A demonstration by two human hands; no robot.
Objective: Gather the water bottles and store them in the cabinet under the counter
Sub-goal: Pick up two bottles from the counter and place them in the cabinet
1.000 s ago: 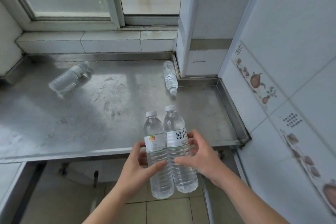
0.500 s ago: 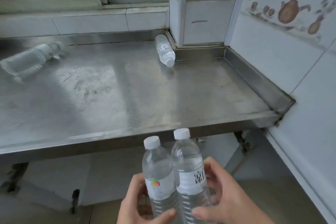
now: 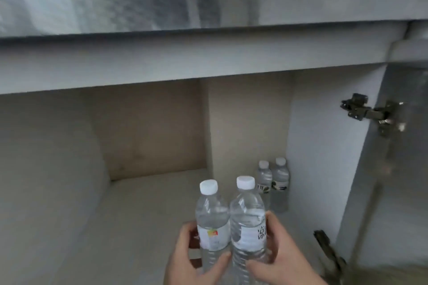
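Observation:
Two clear water bottles with white caps stand upright side by side at the open front of the cabinet. My left hand (image 3: 192, 259) grips the left bottle (image 3: 212, 217), which has a white label with a coloured mark. My right hand (image 3: 282, 259) grips the right bottle (image 3: 248, 222), whose label carries dark characters. Two more water bottles (image 3: 273, 180) stand upright at the back right corner of the cabinet floor (image 3: 143, 210), just beyond the pair I hold.
The steel counter's front edge (image 3: 208, 4) runs overhead across the top. The cabinet interior is beige, with a recessed back wall (image 3: 150, 127). The open door (image 3: 398, 180) hangs at the right on metal hinges (image 3: 368, 111), with a lower hinge (image 3: 328, 254) close to my right hand.
My view has dropped from the countertop to inside the cabinet below it. Both hands have carried the two bottles down and forward, level with the cabinet opening.

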